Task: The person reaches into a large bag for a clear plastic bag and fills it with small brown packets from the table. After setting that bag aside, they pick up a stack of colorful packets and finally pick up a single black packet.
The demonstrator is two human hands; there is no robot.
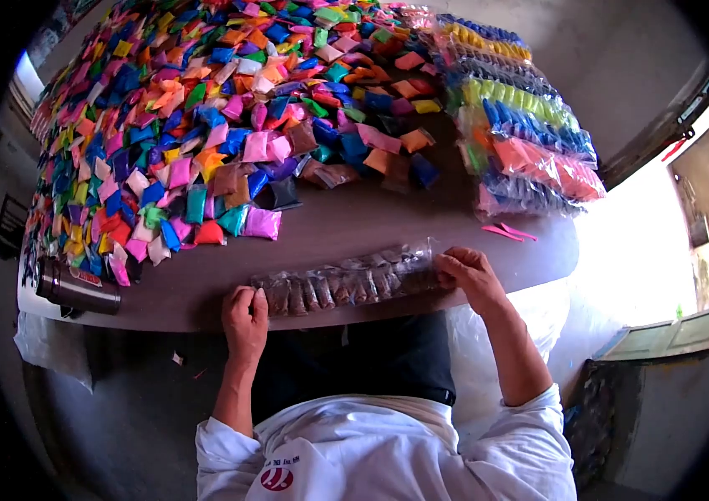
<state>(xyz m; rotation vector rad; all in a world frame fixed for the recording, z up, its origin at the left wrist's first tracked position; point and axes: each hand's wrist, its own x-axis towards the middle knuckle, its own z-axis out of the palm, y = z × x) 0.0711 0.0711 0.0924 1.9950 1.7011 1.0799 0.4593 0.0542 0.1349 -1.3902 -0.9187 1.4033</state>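
A long clear plastic bag (346, 284) holding a row of brown packets lies along the table's front edge. My left hand (246, 309) is closed on its left end, thumb and fingers pressed together. At the other end, my right hand (461, 272) pinches the clear plastic of the same bag. Beyond my hands spreads a big heap of small colourful packets (229, 125). To the right of the heap, filled clear bags (529, 125) of blue, yellow-green, pink and other packets are stacked in rows.
Two pink strips (509, 232) lie on the dark tabletop (354, 221) below the stacked bags. A dark metal cylinder (79, 288) lies at the table's front left corner. Clear plastic sheeting (54, 346) hangs below that corner. Small scraps are on the floor.
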